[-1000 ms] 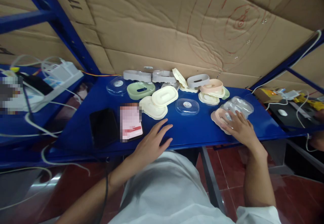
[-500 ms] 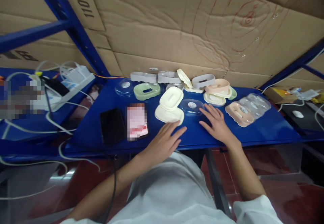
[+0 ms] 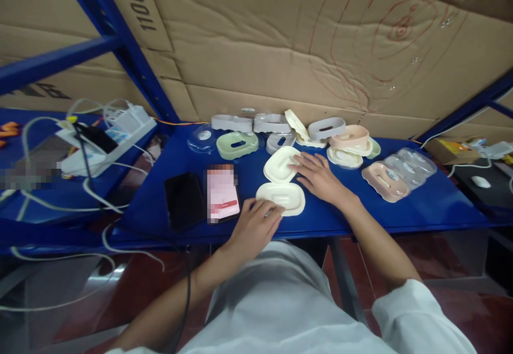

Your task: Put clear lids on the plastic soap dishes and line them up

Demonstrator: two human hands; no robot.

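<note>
Contact on both sides now: my right hand [image 3: 323, 180] has left the spot over the clear cover half a second back and is at the right rim of the upper cream dish [image 3: 278, 166], while my left hand [image 3: 254, 231] has come onto the near left side of the lower cream dish [image 3: 282, 196]. My right fingers are spread loosely, tips at the rim; I can't tell whether the thumb pinches it. My left fingers are bent and close together, and I can't tell whether they grip or merely rest.

The dishes have shifted too. The lower one is nearer the front edge of the blue table [image 3: 320, 220], farther from the lit phone [image 3: 222, 194]; the upper one lies just beyond it, edges meeting or slightly overlapping. That clear cover is out of my sight, perhaps behind my right hand.

A second ago my right hand was over the pink dish [image 3: 385, 180]; that lies untouched beside its clear covers [image 3: 417, 164], well to my right. The green tray [image 3: 232, 154] behind hasn't moved noticeably. I judge the work is at arranging this cream pair, with each hand assigned to one dish.
</note>
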